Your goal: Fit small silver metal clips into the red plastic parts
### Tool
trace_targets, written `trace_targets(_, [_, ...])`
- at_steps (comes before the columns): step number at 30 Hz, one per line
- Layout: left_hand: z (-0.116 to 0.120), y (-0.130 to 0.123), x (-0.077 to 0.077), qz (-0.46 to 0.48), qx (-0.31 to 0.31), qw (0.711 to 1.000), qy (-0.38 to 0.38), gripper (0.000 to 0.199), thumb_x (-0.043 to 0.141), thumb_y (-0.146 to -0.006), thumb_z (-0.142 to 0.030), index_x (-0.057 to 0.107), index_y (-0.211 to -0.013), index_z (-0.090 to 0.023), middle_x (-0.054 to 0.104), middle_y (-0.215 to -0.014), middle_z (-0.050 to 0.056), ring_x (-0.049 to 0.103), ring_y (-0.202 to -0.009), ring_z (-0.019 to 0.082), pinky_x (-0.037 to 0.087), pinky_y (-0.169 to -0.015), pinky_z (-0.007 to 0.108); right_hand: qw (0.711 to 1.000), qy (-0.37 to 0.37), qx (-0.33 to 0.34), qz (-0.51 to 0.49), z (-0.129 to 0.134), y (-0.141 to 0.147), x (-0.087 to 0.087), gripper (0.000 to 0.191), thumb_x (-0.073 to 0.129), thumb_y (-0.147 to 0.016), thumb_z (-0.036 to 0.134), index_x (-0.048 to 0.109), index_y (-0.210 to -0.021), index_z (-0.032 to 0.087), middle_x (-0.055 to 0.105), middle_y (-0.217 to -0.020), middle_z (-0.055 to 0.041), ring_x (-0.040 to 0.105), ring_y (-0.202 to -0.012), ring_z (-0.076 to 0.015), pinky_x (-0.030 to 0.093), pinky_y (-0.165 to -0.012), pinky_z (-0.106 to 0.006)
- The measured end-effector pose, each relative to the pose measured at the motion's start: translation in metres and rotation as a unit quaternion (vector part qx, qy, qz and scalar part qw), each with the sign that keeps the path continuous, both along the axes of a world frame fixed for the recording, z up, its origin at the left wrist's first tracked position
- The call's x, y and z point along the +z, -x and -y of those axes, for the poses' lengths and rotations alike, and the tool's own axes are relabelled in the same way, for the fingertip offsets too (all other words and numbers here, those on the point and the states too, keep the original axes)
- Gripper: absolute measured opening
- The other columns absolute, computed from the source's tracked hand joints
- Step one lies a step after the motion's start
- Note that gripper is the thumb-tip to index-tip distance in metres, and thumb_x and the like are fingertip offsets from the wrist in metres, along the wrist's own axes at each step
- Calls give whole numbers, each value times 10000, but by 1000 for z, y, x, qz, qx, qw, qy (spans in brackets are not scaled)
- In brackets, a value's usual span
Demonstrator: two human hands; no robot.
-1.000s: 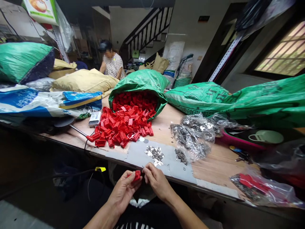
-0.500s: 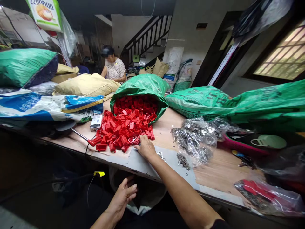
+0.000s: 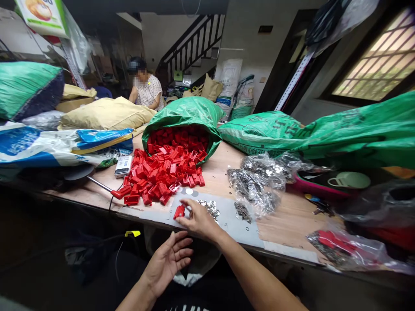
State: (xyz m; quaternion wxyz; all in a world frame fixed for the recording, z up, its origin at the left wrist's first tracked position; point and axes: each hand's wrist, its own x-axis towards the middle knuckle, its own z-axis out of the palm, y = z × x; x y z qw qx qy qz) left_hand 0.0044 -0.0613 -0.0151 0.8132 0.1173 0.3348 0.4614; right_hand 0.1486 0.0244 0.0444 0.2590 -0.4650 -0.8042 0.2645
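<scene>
1. Here stands a long, pale wood-topped bench (image 3: 287, 229).
2. Glossy red plastic pieces (image 3: 155, 175) lie heaped at a green woven sack (image 3: 193, 110)'s mouth.
3. A flat grey sheet (image 3: 238, 233) bears small silvery metal bits (image 3: 212, 209) and dark ones.
4. Clear plastic bags of metal parts (image 3: 251, 190) sit nearby.

A small red piece (image 3: 179, 212) tilts, pinched in the right grip (image 3: 198, 219).
</scene>
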Motion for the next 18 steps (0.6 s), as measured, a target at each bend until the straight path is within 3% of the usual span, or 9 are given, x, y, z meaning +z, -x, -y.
trace_targets(2, [0, -1, 5, 49, -4, 999, 15, 356, 535, -864, -451, 639, -1012, -143, 710, -947, 108, 680, -814, 209, 517, -716, 329, 998, 8, 54, -27, 27, -7, 3, 497, 683, -739, 269, 513, -1204, 228, 608, -1106, -41, 572, -989, -187, 434, -864, -286])
trace_targets(6, [4, -6, 2, 53, -3, 998, 33, 281, 547, -887, -311, 612, -1065, -103, 715, -939, 123, 686, -772, 181, 525, -746, 319, 997, 37, 48, -45, 66, -17, 6, 489, 715, -679, 178, 547, -1137, 218, 630, -1019, -22, 583, -915, -180, 447, -826, -275])
trace_targets(9, [9, -9, 0, 54, -11, 998, 27, 262, 588, -858, -197, 579, -1111, -129, 712, -939, 99, 691, -734, 164, 527, -701, 281, 994, 76, 41, -72, 82, -26, 6, 540, 754, -656, 186, 543, -1150, 237, 636, -998, -2, 585, -860, -166, 459, -777, -257])
trace_targets(12, [12, -11, 4, 38, -31, 999, 5, 394, 616, -833, -158, 506, -1210, -180, 706, -938, 85, 696, -764, 179, 529, -733, 309, 988, 114, 30, -97, 83, -45, 0, 615, 765, -671, 249, 503, -1227, 255, 636, -1041, -4, 587, -756, -141, 474, -662, -231])
trace_targets(14, [12, -12, 9, 14, -42, 999, -7, 475, 617, -836, -166, 441, -1276, -208, 700, -951, 90, 698, -790, 192, 526, -764, 337, 990, 103, -36, -91, 75, -66, -7, 450, 672, -775, 280, 525, -1198, 244, 643, -1015, -16, 584, -693, -133, 472, -602, -234])
trace_targets(16, [13, -12, 13, 2, -50, 999, -13, 508, 612, -844, -188, 403, -1306, -222, 686, -1016, 111, 696, -825, 202, 523, -760, 331, 988, 13, -146, -54, 62, -91, -14, 246, 541, -866, 256, 585, -1106, 217, 640, -1020, -43, 605, -850, -170, 486, -737, -276])
trace_targets(18, [13, -13, 15, 3, -60, 998, -14, 500, 606, -850, -210, 404, -1307, -222, 661, -1088, 133, 693, -853, 210, 520, -738, 309, 969, -58, -238, 39, 48, -115, -19, 207, 482, -878, 196, 618, -1033, 199, 643, -994, -59, 614, -889, -191, 479, -801, -316])
